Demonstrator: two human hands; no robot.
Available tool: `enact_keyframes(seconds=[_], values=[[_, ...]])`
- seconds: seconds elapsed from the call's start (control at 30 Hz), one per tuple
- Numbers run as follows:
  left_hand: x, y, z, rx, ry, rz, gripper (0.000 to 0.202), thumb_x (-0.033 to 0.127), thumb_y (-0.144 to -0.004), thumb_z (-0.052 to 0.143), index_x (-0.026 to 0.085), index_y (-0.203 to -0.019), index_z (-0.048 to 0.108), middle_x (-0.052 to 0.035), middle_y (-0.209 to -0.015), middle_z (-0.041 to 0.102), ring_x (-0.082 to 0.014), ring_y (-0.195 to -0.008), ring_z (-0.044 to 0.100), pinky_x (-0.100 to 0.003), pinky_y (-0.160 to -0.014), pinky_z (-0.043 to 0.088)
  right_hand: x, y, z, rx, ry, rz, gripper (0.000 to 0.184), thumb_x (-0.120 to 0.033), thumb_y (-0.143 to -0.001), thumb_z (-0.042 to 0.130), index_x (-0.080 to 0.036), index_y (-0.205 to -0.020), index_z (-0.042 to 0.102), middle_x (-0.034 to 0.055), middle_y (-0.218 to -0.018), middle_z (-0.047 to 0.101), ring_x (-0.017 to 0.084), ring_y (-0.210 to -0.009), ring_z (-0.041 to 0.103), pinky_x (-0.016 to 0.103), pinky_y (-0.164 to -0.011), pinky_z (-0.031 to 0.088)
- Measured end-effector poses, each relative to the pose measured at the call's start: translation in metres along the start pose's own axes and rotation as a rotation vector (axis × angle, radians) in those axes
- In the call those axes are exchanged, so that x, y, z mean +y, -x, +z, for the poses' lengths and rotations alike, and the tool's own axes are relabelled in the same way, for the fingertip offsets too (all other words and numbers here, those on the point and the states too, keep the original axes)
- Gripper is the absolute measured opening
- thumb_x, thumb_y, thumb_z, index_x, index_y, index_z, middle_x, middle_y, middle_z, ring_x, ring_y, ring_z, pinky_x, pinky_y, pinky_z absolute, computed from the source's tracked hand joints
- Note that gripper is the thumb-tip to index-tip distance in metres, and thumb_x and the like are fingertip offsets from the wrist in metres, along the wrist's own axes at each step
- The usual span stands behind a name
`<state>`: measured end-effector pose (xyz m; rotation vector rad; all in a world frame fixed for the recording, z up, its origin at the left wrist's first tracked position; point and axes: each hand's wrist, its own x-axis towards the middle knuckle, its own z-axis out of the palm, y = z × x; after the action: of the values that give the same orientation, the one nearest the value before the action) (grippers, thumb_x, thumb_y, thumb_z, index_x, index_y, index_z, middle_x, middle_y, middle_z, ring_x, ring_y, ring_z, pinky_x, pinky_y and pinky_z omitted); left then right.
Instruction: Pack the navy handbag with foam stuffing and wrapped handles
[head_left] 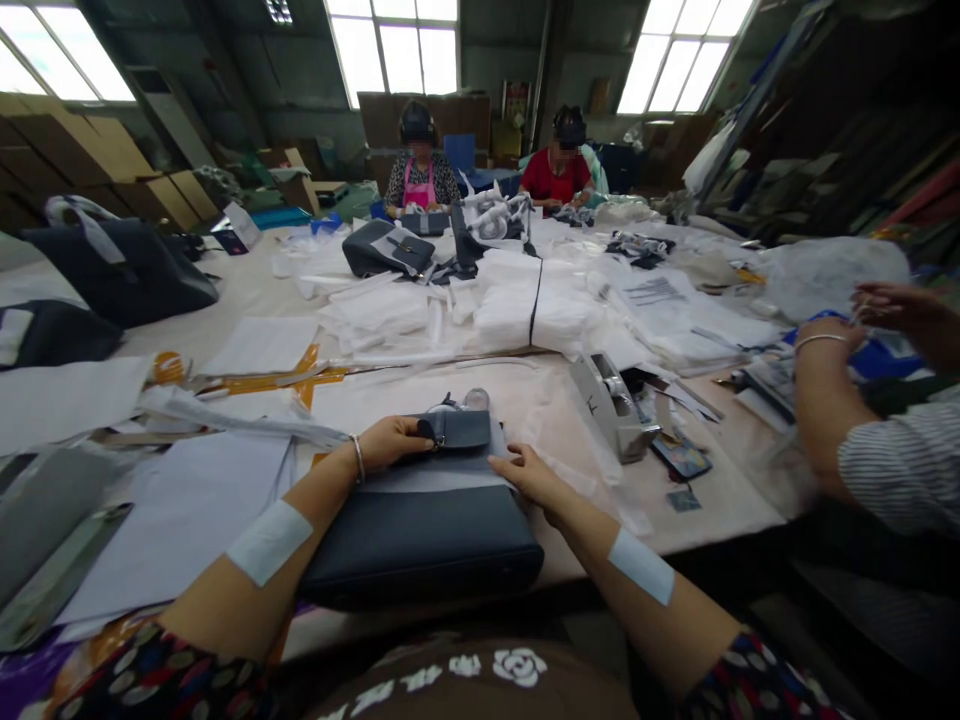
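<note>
Item: one dark blue-grey bag (427, 545), lying flat on the near edge of the worktop (727, 485), directly before the person.
Part: one dark flap (466, 430) with a small metal fitting, at the bag's far end; pale sheet (442, 478) showing between flap and body.
Left hand (397, 440): grasping the flap at its left end, thumb on top.
Right hand (529, 475): grasping nothing, fingers spread, fingertips at the bag's right edge, beside the pale sheet.
Step in hand, as judged: arranging the flap and the sheet beneath it.
Next move, as judged: calls for a steady left grip, with the right hand keeping the sheet's edge flat.
Nearby: one tape dispenser (615, 410), right of the bag; white paper (217, 490), to the left; one strapped white stack (510, 310), beyond.
</note>
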<state>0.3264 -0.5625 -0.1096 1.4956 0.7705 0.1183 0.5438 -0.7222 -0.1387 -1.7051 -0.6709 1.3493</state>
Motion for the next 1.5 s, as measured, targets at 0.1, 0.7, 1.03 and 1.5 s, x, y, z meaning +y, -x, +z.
enact_keyframes(seconds=[0.1,0.7,1.03,1.5], values=[[0.002,0.002,0.001,0.021,-0.014,-0.021,0.026,0.036,-0.064,0.074,0.015,-0.079,0.069,0.0005,-0.075,0.067,-0.0110,-0.067,0.055,-0.022,-0.067,0.041,0.003,-0.006,-0.005,-0.064,-0.129,0.164,0.052,-0.061,-0.074,0.060,-0.020,-0.105,0.057,0.0058,-0.102,0.061,0.016,-0.088,0.058,0.028,-0.075,0.043],[-0.001,0.000,-0.004,-0.013,-0.042,0.015,0.029,0.038,-0.058,0.075,0.015,-0.076,0.071,-0.0004,-0.074,0.068,-0.0137,-0.070,0.058,-0.024,-0.072,0.045,-0.009,-0.018,0.001,-0.373,-0.300,0.259,0.035,-0.024,-0.073,0.066,-0.016,-0.106,0.060,0.0039,-0.091,0.069,0.016,-0.078,0.064,0.028,-0.077,0.049],[-0.006,0.007,-0.001,0.005,0.057,0.073,0.029,0.037,-0.059,0.076,0.015,-0.078,0.073,-0.0022,-0.077,0.070,-0.0162,-0.074,0.061,-0.028,-0.079,0.046,0.003,-0.011,0.014,-0.463,-0.506,0.409,0.040,-0.031,-0.077,0.061,-0.010,-0.111,0.055,0.0102,-0.087,0.070,0.023,-0.077,0.068,0.039,-0.078,0.054],[-0.012,0.014,-0.008,-0.001,0.123,0.102,0.021,0.029,-0.062,0.074,0.016,-0.078,0.073,-0.0011,-0.076,0.071,-0.0141,-0.073,0.061,-0.024,-0.078,0.045,-0.007,0.001,0.027,-0.411,-0.556,0.349,0.049,-0.019,-0.067,0.057,-0.010,-0.115,0.054,0.0099,-0.084,0.071,0.026,-0.075,0.069,0.039,-0.071,0.057]])
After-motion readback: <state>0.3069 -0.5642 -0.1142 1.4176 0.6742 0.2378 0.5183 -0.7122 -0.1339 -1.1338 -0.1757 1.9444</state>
